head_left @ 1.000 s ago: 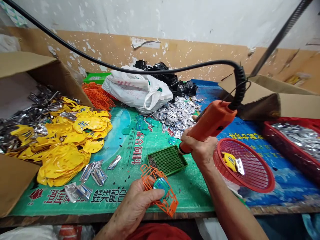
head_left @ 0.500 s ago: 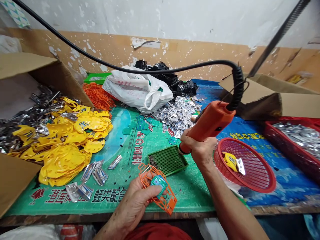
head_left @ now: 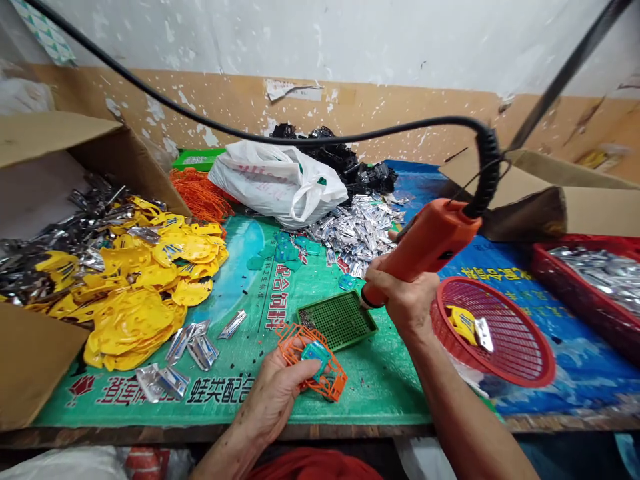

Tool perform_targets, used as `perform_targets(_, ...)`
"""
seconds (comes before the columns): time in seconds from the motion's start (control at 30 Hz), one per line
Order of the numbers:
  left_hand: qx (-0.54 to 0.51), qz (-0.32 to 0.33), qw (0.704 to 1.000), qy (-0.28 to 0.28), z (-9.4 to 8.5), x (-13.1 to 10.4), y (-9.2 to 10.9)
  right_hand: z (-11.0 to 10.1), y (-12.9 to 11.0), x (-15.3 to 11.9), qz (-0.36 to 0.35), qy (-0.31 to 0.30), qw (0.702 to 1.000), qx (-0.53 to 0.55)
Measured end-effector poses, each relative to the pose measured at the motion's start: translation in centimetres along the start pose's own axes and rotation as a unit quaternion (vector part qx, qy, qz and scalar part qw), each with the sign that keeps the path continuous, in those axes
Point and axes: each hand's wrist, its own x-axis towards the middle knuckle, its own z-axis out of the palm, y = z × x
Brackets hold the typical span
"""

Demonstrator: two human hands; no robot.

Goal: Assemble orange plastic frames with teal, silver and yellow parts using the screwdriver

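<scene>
My left hand [head_left: 280,380] is closed on an orange plastic frame [head_left: 334,389], with a translucent teal plastic piece [head_left: 315,355] pinned against it under the thumb. My right hand [head_left: 405,297] wraps round an orange electric screwdriver [head_left: 431,233], tilted so that its nose points down and left. The nose is at the right end of a green perforated tray [head_left: 345,323]; whether it touches is hard to tell. Small dark screws [head_left: 311,321] lie in the tray's left part. Just behind the tray lies another teal piece [head_left: 347,282].
Yellow plastic parts [head_left: 135,320] spill from a carton [head_left: 60,143] at left. Silver parts [head_left: 360,230] are heaped behind the tray, beside a white plastic bag [head_left: 280,180]. A red basket [head_left: 540,360] stands at right. The screwdriver's black cable [head_left: 320,140] arches across.
My left hand has raised the orange frame and teal piece slightly, turning them a little. The screwdriver has shifted slightly right in view and still points at the tray.
</scene>
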Motion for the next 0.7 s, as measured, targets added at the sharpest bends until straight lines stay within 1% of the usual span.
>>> perform_targets(0.1, -0.012, 0.003, 1.000, -0.001, 0.2, -0.2, 0.2, -0.3, -0.8, 0.2, -0.014, -0.005, 0.999, 0.029)
perform_targets(0.17, -0.028, 0.002, 1.000, -0.001, 0.4, -0.5, 0.4, -0.3, -2.0, -0.2, -0.017, -0.019, 0.997, 0.070)
perform_targets(0.27, -0.047, 0.003, 0.999, 0.000, 0.6, -0.8, 0.6, -0.1, -4.2, -1.5, 0.000, -0.049, 0.989, 0.137)
perform_targets(0.4, -0.063, 0.006, 0.998, -0.013, 0.6, -0.8, 0.7, 0.1, -6.6, -3.8, 0.037, -0.116, 0.973, 0.194)
perform_targets(0.53, -0.072, 0.004, 0.997, -0.030, 0.4, -1.0, 0.8, 0.1, -7.1, -5.3, 0.060, -0.166, 0.963, 0.203)
perform_targets(0.6, -0.080, 0.007, 0.996, -0.036, 0.4, -1.0, 0.7, 0.1, -7.0, -5.7, 0.066, -0.179, 0.960, 0.202)
perform_targets(0.7, -0.085, 0.008, 0.996, -0.033, 0.3, -1.1, 0.7, 0.1, -6.7, -6.0, 0.070, -0.183, 0.959, 0.205)
